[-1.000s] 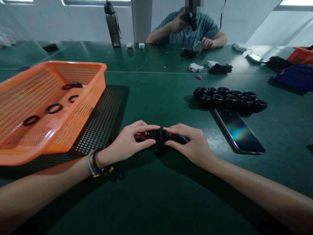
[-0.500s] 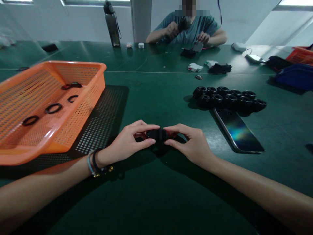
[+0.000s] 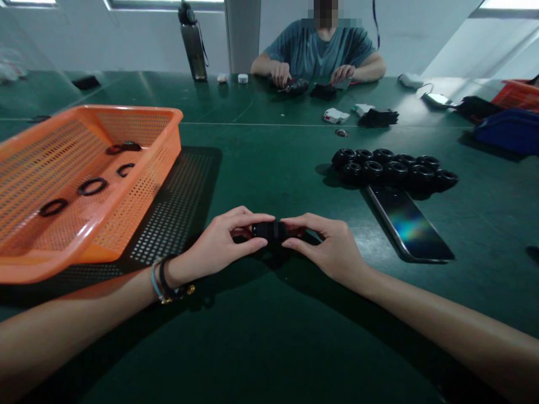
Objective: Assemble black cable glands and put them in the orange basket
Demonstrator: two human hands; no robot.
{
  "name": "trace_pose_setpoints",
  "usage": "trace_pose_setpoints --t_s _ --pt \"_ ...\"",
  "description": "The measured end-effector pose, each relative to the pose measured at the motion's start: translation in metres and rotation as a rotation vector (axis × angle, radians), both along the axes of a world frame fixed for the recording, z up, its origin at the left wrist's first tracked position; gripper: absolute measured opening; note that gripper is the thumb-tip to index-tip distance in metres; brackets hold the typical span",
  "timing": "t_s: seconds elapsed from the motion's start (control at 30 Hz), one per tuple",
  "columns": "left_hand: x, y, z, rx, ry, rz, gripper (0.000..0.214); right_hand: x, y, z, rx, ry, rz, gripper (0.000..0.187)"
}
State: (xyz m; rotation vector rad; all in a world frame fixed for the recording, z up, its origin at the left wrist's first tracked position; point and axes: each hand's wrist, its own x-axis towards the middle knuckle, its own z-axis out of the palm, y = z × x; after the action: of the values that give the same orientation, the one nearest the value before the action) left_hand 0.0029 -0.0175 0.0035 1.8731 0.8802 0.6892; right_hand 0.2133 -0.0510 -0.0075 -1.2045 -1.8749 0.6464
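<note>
Between my two hands, just above or on the green table [image 3: 261, 336], is a small black cylindrical part [image 3: 269, 230] with a ridged middle; its exact kind does not show. My left hand [image 3: 229, 238] pinches its left end between thumb and fingers. On its right end, the thumb and fingers of my right hand [image 3: 326, 244] are closed. Several glossy black ring-shaped parts [image 3: 396, 170] stand grouped beyond my right hand. A smartphone [image 3: 410, 224] lies in front of that group.
To the left stands an orange perforated basket [image 3: 138, 219] with several black rings [image 3: 91, 186] in it. Across the table sits a person [image 3: 324, 53] near a dark power tool [image 3: 295, 86]. A bottle [image 3: 193, 47] is at the back, a blue bin [image 3: 509, 132] at the right.
My hands and the black part stay nearly in place. Across the table, the person has lowered the dark tool from chest height onto the table.
</note>
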Motion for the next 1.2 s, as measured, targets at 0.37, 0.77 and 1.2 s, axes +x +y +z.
trace_pose_setpoints --t_s 0.37,0.77,1.2 --pt "0.0009 0.0006 0.0026 -0.014 0.016 0.012 0.031 0.0007 0.0001 -0.001 0.077 -0.016 0.014 0.026" --pt "0.0013 0.0014 0.0017 -0.014 0.039 0.009 0.032 0.0005 -0.0003 -0.0004 0.034 -0.019 0.0 0.024" --pt "0.0006 0.0009 0.0015 0.004 0.03 0.007 0.031 0.0011 0.0008 -0.0015 0.058 -0.013 0.03 0.026"
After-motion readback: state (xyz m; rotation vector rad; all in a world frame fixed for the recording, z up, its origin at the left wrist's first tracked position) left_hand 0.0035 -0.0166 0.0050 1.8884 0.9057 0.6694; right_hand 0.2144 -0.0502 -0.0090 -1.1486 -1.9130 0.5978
